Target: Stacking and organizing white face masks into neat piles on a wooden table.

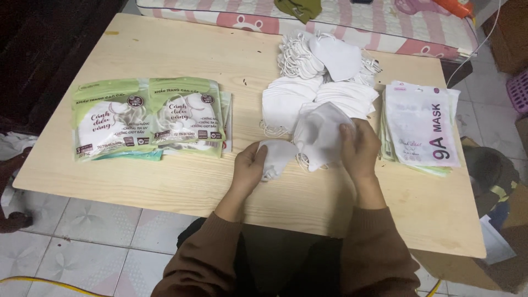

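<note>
Brown sleeves (pixel 286 264), two, nearest the camera, at the lower edge of the view, reaching up over the near edge of the worktop (pixel 165 187), pale wood, rectangular.

Left hand (pixel 250 165): fingers curled around a single white mask (pixel 278 157), folded, held just above the wood near the front middle of the worktop.

Right hand (pixel 360 146): clasped on a small stack of white masks (pixel 322 135), thumb on top, fingers behind; the stack is lifted slightly and tilted toward the left hand. The single mask and the stack are just beside each other; whether they touch cannot be told.

Loose white masks (pixel 324 77): a heap with ear loops showing, lying behind the hands, mid-worktop toward the far edge.

Green printed pouches (pixel 148 118): several, filled, fanned flat in an overlapping pile on the left part of the worktop, well apart from the hands.

White-and-pink pouches (pixel 421 126): a flat stack at the right, just beside the right hand, with pale green ones at the bottom.

Bed (pixel 352 22): pink-and-white patterned cover, along the far edge of the worktop; an olive cloth (pixel 300 8) lies on it.

Tiled floor (pixel 93 242): pale, below the near edge.
</note>
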